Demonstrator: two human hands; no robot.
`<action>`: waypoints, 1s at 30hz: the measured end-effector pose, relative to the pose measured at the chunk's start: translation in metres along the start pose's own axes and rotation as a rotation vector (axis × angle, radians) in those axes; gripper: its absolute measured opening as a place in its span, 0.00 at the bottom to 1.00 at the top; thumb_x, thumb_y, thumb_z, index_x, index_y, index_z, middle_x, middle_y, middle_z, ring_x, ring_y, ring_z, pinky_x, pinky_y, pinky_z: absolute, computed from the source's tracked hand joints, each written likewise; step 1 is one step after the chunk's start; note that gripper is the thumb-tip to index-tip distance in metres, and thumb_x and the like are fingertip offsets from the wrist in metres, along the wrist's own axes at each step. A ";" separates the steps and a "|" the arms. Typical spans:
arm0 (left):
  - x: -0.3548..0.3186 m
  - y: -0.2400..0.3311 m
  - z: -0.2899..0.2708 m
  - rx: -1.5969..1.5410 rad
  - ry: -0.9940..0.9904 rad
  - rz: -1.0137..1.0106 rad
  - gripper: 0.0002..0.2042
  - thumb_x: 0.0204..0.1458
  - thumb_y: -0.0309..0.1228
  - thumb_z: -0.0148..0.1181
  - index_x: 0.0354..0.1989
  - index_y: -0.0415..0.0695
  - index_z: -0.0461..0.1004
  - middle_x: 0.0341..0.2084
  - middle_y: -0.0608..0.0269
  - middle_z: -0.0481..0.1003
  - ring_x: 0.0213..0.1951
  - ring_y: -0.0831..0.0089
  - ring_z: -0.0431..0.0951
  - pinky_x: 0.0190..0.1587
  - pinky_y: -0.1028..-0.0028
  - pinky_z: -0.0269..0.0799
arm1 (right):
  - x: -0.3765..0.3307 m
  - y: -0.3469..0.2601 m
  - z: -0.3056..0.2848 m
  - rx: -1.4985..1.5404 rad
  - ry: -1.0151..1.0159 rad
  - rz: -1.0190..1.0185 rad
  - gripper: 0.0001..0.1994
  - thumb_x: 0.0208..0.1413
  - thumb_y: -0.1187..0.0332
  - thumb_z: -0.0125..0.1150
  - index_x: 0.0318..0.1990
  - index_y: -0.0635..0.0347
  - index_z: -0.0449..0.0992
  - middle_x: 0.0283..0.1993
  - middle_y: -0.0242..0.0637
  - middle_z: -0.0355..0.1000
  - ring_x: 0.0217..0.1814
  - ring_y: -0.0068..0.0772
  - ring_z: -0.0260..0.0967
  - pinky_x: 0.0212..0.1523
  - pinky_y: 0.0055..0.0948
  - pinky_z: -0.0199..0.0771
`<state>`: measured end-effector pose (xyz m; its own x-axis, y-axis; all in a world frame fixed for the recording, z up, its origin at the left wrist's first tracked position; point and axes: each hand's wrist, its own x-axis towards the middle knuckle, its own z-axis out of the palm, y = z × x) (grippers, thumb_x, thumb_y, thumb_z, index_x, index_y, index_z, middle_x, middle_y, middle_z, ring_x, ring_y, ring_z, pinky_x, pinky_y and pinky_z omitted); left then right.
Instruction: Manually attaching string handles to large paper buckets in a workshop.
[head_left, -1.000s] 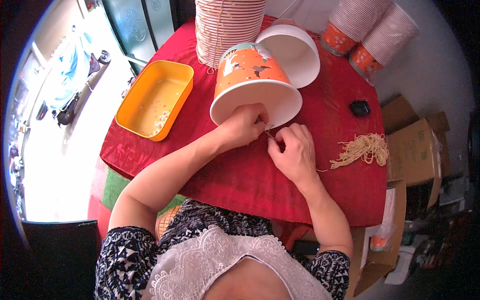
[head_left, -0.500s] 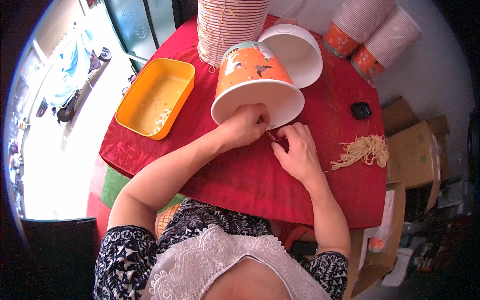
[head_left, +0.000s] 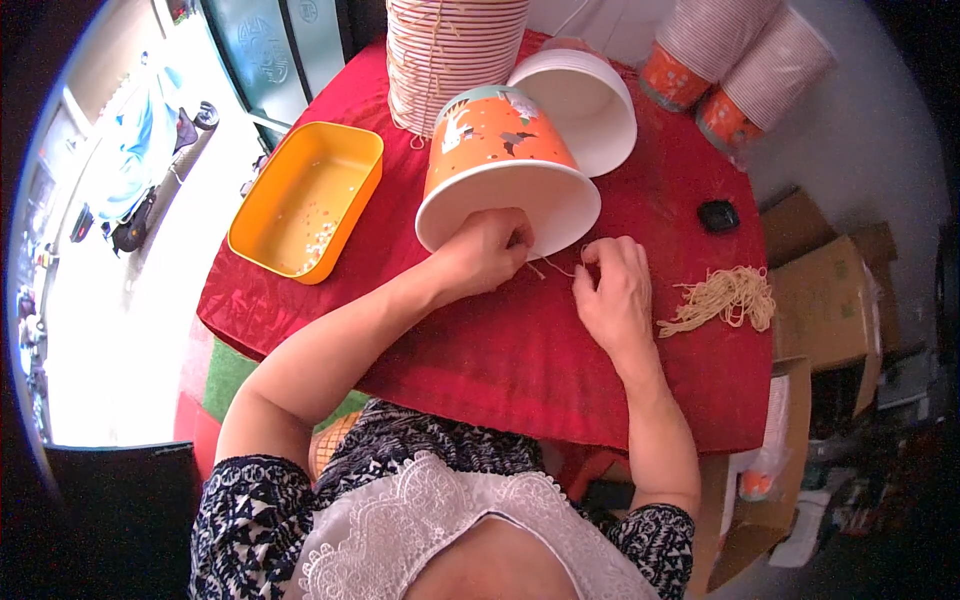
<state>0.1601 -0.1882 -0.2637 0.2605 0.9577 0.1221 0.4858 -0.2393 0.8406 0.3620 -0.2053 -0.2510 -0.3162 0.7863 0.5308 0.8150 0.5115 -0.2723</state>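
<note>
A large orange paper bucket (head_left: 505, 142) with white animal figures lies on its side, its white-rimmed mouth toward me. My left hand (head_left: 484, 252) is closed at the lower rim, the back of its fingers against the mouth. Its fingertips pinch a thin beige string (head_left: 550, 263), whose short loose end hangs just below the rim. My right hand (head_left: 614, 296) is to the right, apart from the bucket, thumb and forefinger closed on the string, which stretches between both hands. Whether the string passes through the bucket's wall cannot be made out.
A yellow plastic tub (head_left: 345, 215) with small white bits stands left on the red tablecloth (head_left: 480, 350). Behind are a tall bucket stack (head_left: 455, 60) and a white bucket (head_left: 600, 115). A beige string bundle (head_left: 725, 300) and a small black object (head_left: 717, 216) lie right. Cardboard boxes (head_left: 825, 300) stand beyond.
My right hand has drawn away to the right from the rim, pulling the string out between the hands. My left hand stays at the bucket's rim. The view has shifted slightly.
</note>
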 end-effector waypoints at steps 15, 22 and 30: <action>0.001 -0.006 0.003 0.032 0.015 0.143 0.06 0.44 0.23 0.55 0.30 0.37 0.77 0.27 0.47 0.77 0.33 0.55 0.79 0.37 0.63 0.73 | -0.007 -0.021 0.023 0.231 -0.007 -0.055 0.03 0.48 0.77 0.60 0.30 0.65 0.73 0.30 0.45 0.71 0.33 0.48 0.69 0.35 0.40 0.70; 0.000 -0.004 0.001 0.005 -0.055 0.173 0.06 0.42 0.21 0.56 0.29 0.36 0.77 0.26 0.46 0.77 0.32 0.56 0.79 0.36 0.65 0.73 | -0.006 -0.027 0.029 0.421 0.032 0.069 0.02 0.49 0.78 0.60 0.31 0.67 0.75 0.29 0.45 0.73 0.28 0.41 0.73 0.29 0.32 0.71; 0.001 -0.006 0.004 0.020 -0.041 0.208 0.06 0.41 0.21 0.56 0.29 0.36 0.76 0.26 0.48 0.77 0.32 0.57 0.79 0.36 0.65 0.73 | -0.002 -0.025 0.023 0.493 0.083 0.062 0.02 0.48 0.77 0.61 0.30 0.66 0.76 0.31 0.45 0.72 0.32 0.46 0.73 0.34 0.37 0.73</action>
<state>0.1610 -0.1868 -0.2707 0.3906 0.8803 0.2694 0.4346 -0.4343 0.7890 0.3306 -0.2118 -0.2641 -0.2189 0.8004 0.5581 0.4984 0.5834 -0.6413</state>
